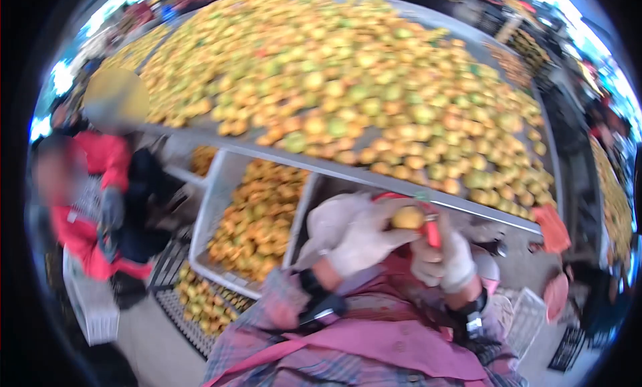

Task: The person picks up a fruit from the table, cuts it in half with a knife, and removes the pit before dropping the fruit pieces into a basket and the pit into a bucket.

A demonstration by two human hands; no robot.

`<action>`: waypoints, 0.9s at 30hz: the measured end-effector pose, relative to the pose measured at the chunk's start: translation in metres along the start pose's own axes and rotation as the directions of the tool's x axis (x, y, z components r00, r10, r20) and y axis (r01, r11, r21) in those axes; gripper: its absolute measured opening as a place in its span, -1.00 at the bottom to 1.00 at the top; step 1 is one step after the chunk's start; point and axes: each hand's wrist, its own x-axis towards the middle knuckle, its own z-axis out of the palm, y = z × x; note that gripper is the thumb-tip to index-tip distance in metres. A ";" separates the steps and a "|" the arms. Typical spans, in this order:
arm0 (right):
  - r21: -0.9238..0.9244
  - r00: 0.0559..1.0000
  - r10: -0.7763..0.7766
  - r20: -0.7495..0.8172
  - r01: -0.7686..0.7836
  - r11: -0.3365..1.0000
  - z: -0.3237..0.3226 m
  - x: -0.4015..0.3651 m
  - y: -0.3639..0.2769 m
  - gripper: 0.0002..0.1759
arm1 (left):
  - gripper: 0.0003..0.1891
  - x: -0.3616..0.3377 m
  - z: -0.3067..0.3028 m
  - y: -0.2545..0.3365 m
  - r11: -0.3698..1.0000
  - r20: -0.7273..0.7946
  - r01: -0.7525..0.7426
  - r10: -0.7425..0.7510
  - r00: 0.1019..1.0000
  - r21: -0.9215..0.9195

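In a white glove, my left hand [364,243] closes its thumb and fingers round one round yellow-orange fruit [408,218] in front of my body. My right hand [449,261], also gloved in white, wraps round a red-handled tool [433,232] that looks like small clippers. The tool is close against the fruit's right side; blur hides its blades and whether they touch. Both hands are above my lap, near the front edge of a wide grey sorting table [488,213] heaped with similar yellow, orange and greenish fruit [314,86].
Left of my hands stands a pale plastic crate [207,220] of darker orange fruit. Below it, more fruit lies in a black slatted crate [174,290]. A person in red [100,186] sits at the left. An orange-red cloth-like item [552,228] hangs at the table's right corner.
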 end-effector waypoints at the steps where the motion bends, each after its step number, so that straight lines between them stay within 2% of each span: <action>1: 0.002 1.000 -0.010 -0.009 0.010 1.000 -0.003 -0.006 -0.001 -0.26 | -0.56 0.001 -0.001 0.000 0.993 0.032 -0.066 0.070 0.997 -0.102; 2: -0.132 0.974 -0.168 -0.153 0.148 0.980 0.012 -0.013 -0.005 -0.29 | -0.56 -0.001 0.004 -0.002 0.983 0.020 0.026 -0.023 1.000 -0.182; 3: -0.377 0.938 -0.293 -0.184 0.207 0.903 0.006 -0.014 -0.006 -0.34 | -0.64 -0.002 0.013 -0.001 0.930 -0.073 0.057 -0.089 0.993 -0.363; 4: -0.595 0.896 -0.406 -0.183 0.227 0.771 -0.004 -0.012 -0.005 -0.36 | -0.62 -0.005 0.018 -0.012 0.842 0.014 0.164 -0.183 0.983 -0.514; 5: -0.671 0.851 -0.428 -0.304 0.127 0.730 -0.012 -0.013 0.000 -0.51 | -0.59 -0.006 0.022 -0.020 0.758 0.088 0.227 -0.220 0.971 -0.611; 6: -0.668 0.844 -0.439 -0.308 0.137 0.732 -0.019 -0.013 0.005 -0.51 | -0.56 -0.005 0.025 -0.025 0.661 0.161 0.292 -0.252 0.954 -0.691; 7: -0.831 0.801 -0.582 -0.140 0.225 0.509 -0.026 -0.012 0.009 -0.54 | -0.56 -0.005 0.029 -0.031 0.669 0.167 0.292 -0.247 0.955 -0.683; 8: -0.926 0.740 -0.670 0.056 0.290 0.243 -0.028 -0.012 0.012 -0.57 | -0.50 -0.004 0.034 -0.036 0.589 0.196 0.292 -0.222 0.955 -0.753; 9: -0.873 0.807 -0.582 -0.100 0.210 0.441 -0.022 -0.019 0.013 -0.66 | -0.44 -0.004 0.036 -0.038 0.502 0.224 0.294 -0.197 0.955 -0.813; 10: -0.869 0.802 -0.589 -0.101 0.217 0.445 -0.022 -0.019 0.016 -0.66 | -0.44 -0.006 0.035 -0.039 0.510 0.229 0.298 -0.195 0.954 -0.807; 12: -0.829 0.832 -0.532 -0.157 0.182 0.529 -0.023 -0.019 0.022 -0.73 | -0.45 -0.005 0.034 -0.040 0.410 0.290 0.343 -0.186 0.939 -0.845; 14: -0.834 0.826 -0.547 -0.140 0.199 0.514 -0.027 -0.016 0.029 -0.76 | -0.48 -0.003 0.037 -0.039 0.447 0.272 0.335 -0.200 0.941 -0.830; 16: -0.908 0.807 -0.582 -0.104 0.162 0.386 -0.032 -0.012 0.036 -0.72 | -0.50 -0.001 0.040 -0.042 0.482 0.250 0.325 -0.216 0.944 -0.814; 17: -0.929 0.776 -0.627 -0.062 0.185 0.321 -0.035 -0.008 0.040 -0.68 | -0.52 0.000 0.043 -0.046 0.445 0.260 0.335 -0.223 0.940 -0.830; 18: -0.927 0.775 -0.629 -0.063 0.188 0.324 -0.036 -0.007 0.041 -0.68 | -0.54 0.001 0.045 -0.049 0.408 0.271 0.345 -0.231 0.935 -0.845; 20: -0.977 0.784 -0.617 -0.075 0.065 0.201 -0.037 -0.005 0.041 -0.65 | -0.56 0.001 0.047 -0.051 0.385 0.272 0.356 -0.256 0.928 -0.852; 21: -0.977 0.782 -0.618 -0.075 0.067 0.202 -0.040 -0.004 0.044 -0.65 | -0.58 0.002 0.047 -0.051 0.357 0.273 0.363 -0.280 0.921 -0.860; 23: -0.995 0.778 -0.628 -0.016 0.051 0.089 -0.047 -0.001 0.050 -0.63 | -0.59 0.003 0.048 -0.046 0.340 0.267 0.361 -0.294 0.918 -0.868; 27: -0.999 0.756 -0.654 -0.032 -0.025 0.020 -0.040 -0.002 0.052 -0.64 | -0.60 0.003 0.046 -0.053 0.313 0.295 0.382 -0.289 0.911 -0.870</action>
